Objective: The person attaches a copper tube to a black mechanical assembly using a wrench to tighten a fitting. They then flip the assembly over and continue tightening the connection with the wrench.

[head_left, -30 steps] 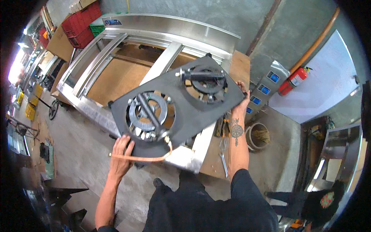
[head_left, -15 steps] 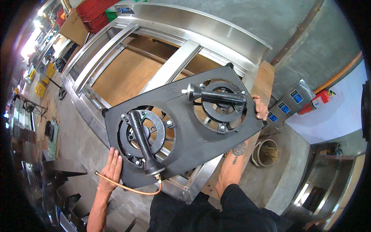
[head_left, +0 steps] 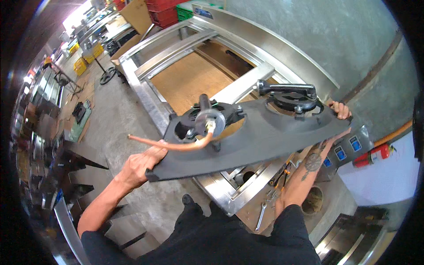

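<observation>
Between my two hands I hold a black double-burner panel [head_left: 265, 137], tilted above a stainless steel stove frame [head_left: 247, 84]. My left hand [head_left: 143, 165] grips its left end, the thumb side against the edge. At the far right end, the fingers of my right hand [head_left: 339, 109] curl over the rim; the rest of that hand is hidden behind the panel. Two round burners sit in its openings, each with a black mixing tube; the right tube [head_left: 291, 89] lies sideways, the left one points toward me. From the left burner's fitting a bent copper pipe [head_left: 176, 145] sticks out leftward.
Wrenches [head_left: 261, 216] and other hand tools lie on a wooden board beneath my right arm. A bucket [head_left: 312, 201], a red fire extinguisher [head_left: 373, 155] and switch-like panels stand at the right. Red crates [head_left: 164, 12] are behind the frame; metal parts lie on the left floor.
The panel has been raised off the frame and tipped, its near edge turned up toward me. My left hand went from flat against the edge to gripping it. The tools have come into view.
</observation>
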The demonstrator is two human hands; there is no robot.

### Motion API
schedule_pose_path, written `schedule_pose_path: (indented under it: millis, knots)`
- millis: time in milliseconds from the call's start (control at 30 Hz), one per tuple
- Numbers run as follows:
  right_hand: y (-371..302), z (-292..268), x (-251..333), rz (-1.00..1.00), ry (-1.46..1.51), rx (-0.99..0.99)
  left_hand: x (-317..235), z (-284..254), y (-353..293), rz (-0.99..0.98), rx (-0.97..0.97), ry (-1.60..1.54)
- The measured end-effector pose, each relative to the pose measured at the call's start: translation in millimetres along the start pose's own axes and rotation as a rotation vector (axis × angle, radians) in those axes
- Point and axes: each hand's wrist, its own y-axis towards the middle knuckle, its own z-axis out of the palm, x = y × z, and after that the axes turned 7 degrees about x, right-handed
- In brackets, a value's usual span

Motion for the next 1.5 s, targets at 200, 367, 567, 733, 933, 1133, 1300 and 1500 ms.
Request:
schedule_pose_path:
  millis: [200,367,567,733,933,1133,1300,1500]
  knots:
    - [155,79,-14,0.074,-0.584,-0.47,-11,-30,2,-0.119,-0.33,-0.181]
    - [260,120,-42,0.214,-0.636,-0.182,-33,-62,19,-0.315,-0.369,-0.73]
    - [312,129,-77,0.573,-1.171,-0.108,-53,-70,28,-0.431,-0.261,-1.212]
    - [310,72,-90,0.734,-1.757,0.2,-76,-51,27,-0.38,-0.344,-1.547]
    - [302,-7,-94,0.689,-2.049,0.373,-76,-21,37,-0.494,-0.4,-1.604]
    - [273,-43,-94,0.804,-2.069,0.415,-67,-14,52,-0.463,-0.414,-1.683]
    - [239,-56,-112,0.887,-2.229,0.569,-68,0,65,-0.536,-0.432,-1.735]
    - [210,-69,-137,0.907,-2.202,0.591,-72,15,75,-0.649,-0.456,-1.676]
